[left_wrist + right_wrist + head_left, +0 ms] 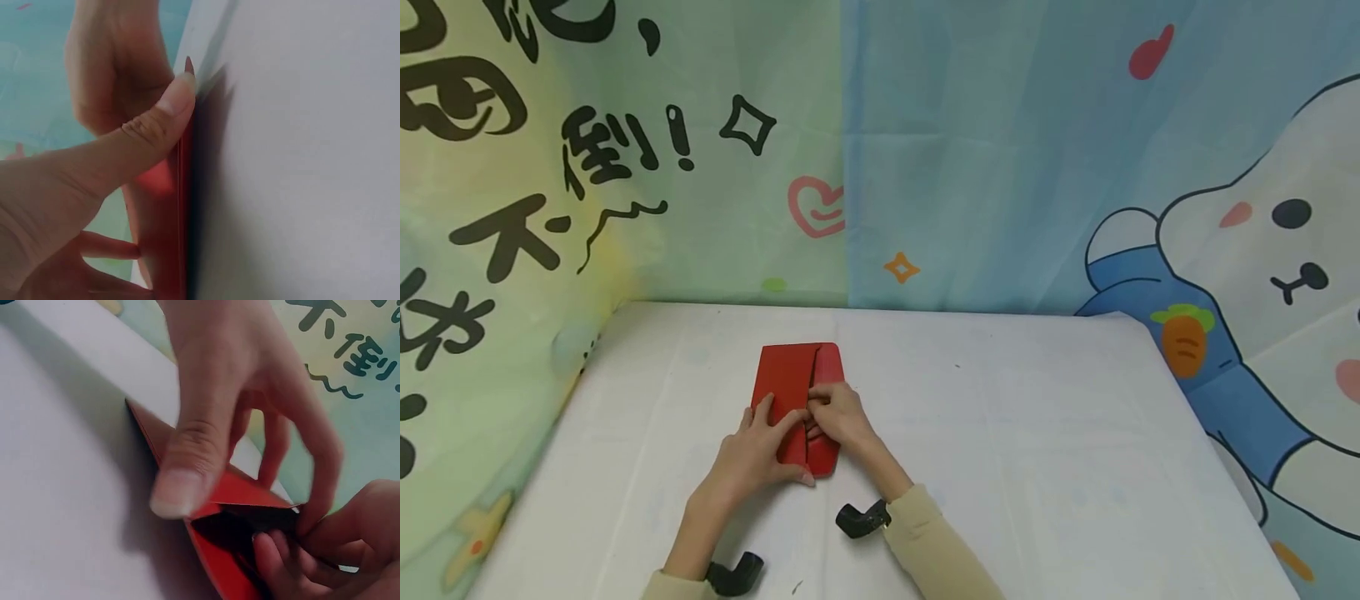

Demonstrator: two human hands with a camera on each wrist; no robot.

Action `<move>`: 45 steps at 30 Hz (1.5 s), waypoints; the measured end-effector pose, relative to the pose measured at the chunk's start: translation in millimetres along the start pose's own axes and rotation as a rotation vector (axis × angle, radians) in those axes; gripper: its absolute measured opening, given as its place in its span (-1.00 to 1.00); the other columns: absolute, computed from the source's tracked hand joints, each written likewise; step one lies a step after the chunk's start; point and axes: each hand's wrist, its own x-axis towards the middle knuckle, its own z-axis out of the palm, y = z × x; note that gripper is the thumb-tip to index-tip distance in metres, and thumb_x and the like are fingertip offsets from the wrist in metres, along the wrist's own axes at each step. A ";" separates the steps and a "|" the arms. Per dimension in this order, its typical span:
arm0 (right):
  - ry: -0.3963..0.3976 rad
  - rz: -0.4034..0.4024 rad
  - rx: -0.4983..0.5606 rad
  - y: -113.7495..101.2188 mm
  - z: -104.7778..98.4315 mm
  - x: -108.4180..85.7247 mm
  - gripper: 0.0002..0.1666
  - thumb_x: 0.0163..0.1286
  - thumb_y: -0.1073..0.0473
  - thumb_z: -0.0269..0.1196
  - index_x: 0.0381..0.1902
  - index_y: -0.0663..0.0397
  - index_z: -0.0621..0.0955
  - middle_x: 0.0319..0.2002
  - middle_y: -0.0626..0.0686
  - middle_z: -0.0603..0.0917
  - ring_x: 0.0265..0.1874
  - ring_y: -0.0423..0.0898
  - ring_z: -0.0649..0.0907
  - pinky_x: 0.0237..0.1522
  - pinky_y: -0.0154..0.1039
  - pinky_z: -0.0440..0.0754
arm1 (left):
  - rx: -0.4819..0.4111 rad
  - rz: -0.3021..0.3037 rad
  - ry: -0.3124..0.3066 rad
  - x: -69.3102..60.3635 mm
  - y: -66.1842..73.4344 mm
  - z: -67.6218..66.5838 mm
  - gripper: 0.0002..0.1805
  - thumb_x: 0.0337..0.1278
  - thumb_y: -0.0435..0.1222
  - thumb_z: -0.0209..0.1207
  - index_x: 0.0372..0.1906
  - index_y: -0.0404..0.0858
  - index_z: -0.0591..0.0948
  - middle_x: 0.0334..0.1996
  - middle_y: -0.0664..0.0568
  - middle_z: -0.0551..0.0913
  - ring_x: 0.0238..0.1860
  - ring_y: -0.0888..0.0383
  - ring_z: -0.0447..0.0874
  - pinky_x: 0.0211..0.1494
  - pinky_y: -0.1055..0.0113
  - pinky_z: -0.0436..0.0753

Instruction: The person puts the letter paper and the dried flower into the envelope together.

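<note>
A red paper envelope (pixel 784 375) lies on the white table, its flap side turned to the right. My left hand (pixel 741 458) holds it down with spread fingers on its face and the thumb at the near edge. In the right wrist view, the left index fingertip touches the lip of the dark opening (pixel 250 519). My right hand (pixel 844 417) has curled fingers at that opening, partly inside it, and pinches the lip beside the left index finger. What lies within the envelope is too dark to tell.
The white-covered table (pixel 1037 433) spreads on all sides of the envelope. Behind it hangs a printed cloth (pixel 970 167) with writing and a cartoon animal. Black wrist mounts (pixel 861 519) stick out from both cuffs just above the table.
</note>
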 end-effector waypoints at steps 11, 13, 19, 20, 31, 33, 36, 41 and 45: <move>0.007 0.005 0.062 13.1 -38.6 -24.6 -0.73 0.51 0.38 0.10 0.02 0.42 0.66 -0.27 0.28 0.75 -0.58 -0.11 0.69 -0.40 -0.16 0.78 | 0.104 0.047 0.102 -6.1 5.0 12.8 0.04 -0.32 0.07 0.65 0.39 -0.22 0.52 0.39 -0.51 0.37 0.43 -0.61 0.17 0.27 -0.34 0.53; -0.006 0.010 0.077 14.4 -44.9 -31.9 -0.73 0.52 0.36 0.12 0.04 0.42 0.65 -0.25 0.29 0.74 -0.58 -0.10 0.69 -0.39 -0.14 0.78 | 0.124 0.051 0.098 -5.8 5.0 14.0 0.02 -0.31 0.06 0.65 0.38 -0.23 0.54 0.39 -0.51 0.36 0.44 -0.60 0.16 0.34 -0.34 0.46; 0.031 0.010 0.040 19.1 -61.1 -52.8 -0.74 0.51 0.32 0.15 0.02 0.37 0.67 -0.25 0.27 0.75 -0.57 -0.12 0.69 -0.39 -0.18 0.77 | 0.151 0.033 0.074 -4.0 6.6 14.7 0.02 -0.29 0.10 0.62 0.37 -0.23 0.55 0.44 -0.49 0.29 0.45 -0.60 0.13 0.40 -0.43 0.31; 0.042 0.007 0.032 20.4 -63.6 -55.6 -0.75 0.51 0.32 0.16 0.01 0.36 0.68 -0.26 0.26 0.75 -0.58 -0.12 0.68 -0.40 -0.18 0.77 | 0.161 0.034 0.075 -3.7 7.2 14.7 0.00 -0.25 0.11 0.60 0.38 -0.22 0.55 0.46 -0.49 0.28 0.45 -0.60 0.13 0.40 -0.44 0.30; 0.129 0.001 0.045 40.3 -91.1 -78.6 -0.78 0.51 0.30 0.21 -0.04 0.32 0.71 -0.27 0.24 0.77 -0.57 0.00 0.70 -0.43 -0.15 0.75 | 0.184 0.062 0.138 0.8 8.6 17.4 -0.35 0.29 0.11 0.28 0.32 -0.21 0.61 0.51 -0.31 0.31 0.47 -0.60 0.14 0.39 -0.48 0.26; 0.170 -0.004 0.032 41.5 -96.9 -81.8 -0.78 0.51 0.31 0.21 -0.04 0.34 0.71 -0.27 0.27 0.76 -0.55 0.10 0.70 -0.43 -0.09 0.75 | 0.159 0.060 0.149 1.1 7.6 15.6 -0.37 0.30 0.08 0.29 0.33 -0.20 0.61 0.50 -0.30 0.34 0.47 -0.59 0.13 0.39 -0.49 0.25; 0.213 -0.028 0.002 41.0 -107.3 -87.3 -0.79 0.52 0.32 0.20 -0.04 0.34 0.71 -0.27 0.29 0.76 -0.53 0.15 0.70 -0.42 -0.08 0.74 | 0.133 0.066 0.180 1.2 6.6 12.6 -0.42 0.29 0.01 0.32 0.29 -0.22 0.63 0.46 -0.30 0.39 0.47 -0.57 0.16 0.38 -0.49 0.27; 0.259 -0.106 -0.093 46.8 -124.3 -94.4 -0.80 0.52 0.25 0.23 -0.05 0.21 0.74 -0.26 0.18 0.79 -0.44 0.09 0.73 -0.38 -0.29 0.68 | 0.126 0.088 0.243 1.9 5.4 10.5 -0.50 0.26 -0.10 0.37 0.20 -0.26 0.66 0.39 -0.30 0.47 0.42 -0.51 0.27 0.33 -0.45 0.37; 0.336 -0.220 -0.248 47.9 -132.3 -102.6 -0.83 0.51 0.23 0.25 -0.05 0.09 0.75 -0.18 0.04 0.81 -0.23 0.00 0.76 -0.19 -0.26 0.70 | 0.119 0.118 0.306 0.4 5.7 9.3 -0.58 0.25 -0.20 0.36 0.16 -0.29 0.68 0.34 -0.28 0.54 0.37 -0.46 0.38 0.30 -0.41 0.43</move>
